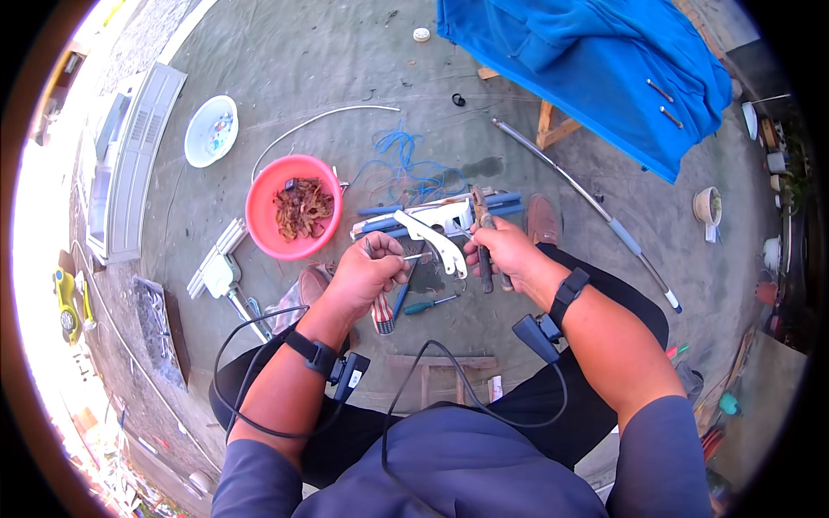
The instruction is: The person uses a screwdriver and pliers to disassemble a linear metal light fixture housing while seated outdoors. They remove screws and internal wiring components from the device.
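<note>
Looking down from my head, my only view, I have the white curved part between my hands, near the middle of the ground cloth. My left hand is curled round a striped-handled screwdriver, with a thin metal piece poking out from the fingers toward that part. My right hand grips a pair of pliers; whether its fingertips also touch the part, I can't tell.

I judge the work to be underway: the tools are in use, and nothing in front of me looks whole. Whether the part is free of the blue-and-white rods beyond it, or what remains to be done to it, I can't tell.

The cloth is dull grey-green, with damp patches. Left of the rods sits a red basin of brown scraps; a louvred panel lies toward the cloth's left edge. At the far right, blue fabric drapes over wooden legs. Glaring daylight fills the left side.
</note>
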A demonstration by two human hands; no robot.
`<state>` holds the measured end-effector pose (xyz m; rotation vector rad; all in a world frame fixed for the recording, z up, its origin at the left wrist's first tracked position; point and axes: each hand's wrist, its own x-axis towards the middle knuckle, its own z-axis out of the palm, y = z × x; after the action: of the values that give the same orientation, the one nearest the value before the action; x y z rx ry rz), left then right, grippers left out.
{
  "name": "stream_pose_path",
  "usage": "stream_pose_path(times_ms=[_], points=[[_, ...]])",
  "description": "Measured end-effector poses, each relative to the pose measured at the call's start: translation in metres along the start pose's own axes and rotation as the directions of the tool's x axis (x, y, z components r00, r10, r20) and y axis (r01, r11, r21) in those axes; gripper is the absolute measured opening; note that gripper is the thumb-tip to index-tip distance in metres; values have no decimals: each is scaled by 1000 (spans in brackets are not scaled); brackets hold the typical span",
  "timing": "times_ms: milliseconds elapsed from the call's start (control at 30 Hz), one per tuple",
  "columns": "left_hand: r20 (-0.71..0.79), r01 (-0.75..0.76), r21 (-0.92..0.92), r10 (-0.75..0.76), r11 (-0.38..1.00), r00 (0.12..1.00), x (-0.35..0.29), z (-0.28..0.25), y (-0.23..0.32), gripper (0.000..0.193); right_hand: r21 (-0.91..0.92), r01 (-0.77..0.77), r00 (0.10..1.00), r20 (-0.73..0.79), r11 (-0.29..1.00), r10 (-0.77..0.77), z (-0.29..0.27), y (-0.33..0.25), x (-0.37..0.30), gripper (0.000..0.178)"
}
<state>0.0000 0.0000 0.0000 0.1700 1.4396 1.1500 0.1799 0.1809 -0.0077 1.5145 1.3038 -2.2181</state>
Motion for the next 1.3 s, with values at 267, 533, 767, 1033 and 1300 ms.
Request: stream_pose_path(times_ms=[267,533,767,1033,1300], points=[[-127,27,285,10,958,992,5,-12,2,18,17,8,1000,-16,1000,-8,-2,0,-1,25],[-67,25,551,14,834,998,11,-14,-34,21,5,-8,1000,-13,1000,8,1,-4,-4,25],[-32,9,846,34,533,999,11,-17,-62,27,-27,-10,1000,25,1000,11,2,-7,-3,24],[-56,281,243,-276,929,960,14,18,-46,41,-99,-108,990,77,989,115,-2,8,-4,23],[79,383,-87,-377,920,923,24,51,-76,22,-270,-133,984,80,954,160,-18,39,3,27]])
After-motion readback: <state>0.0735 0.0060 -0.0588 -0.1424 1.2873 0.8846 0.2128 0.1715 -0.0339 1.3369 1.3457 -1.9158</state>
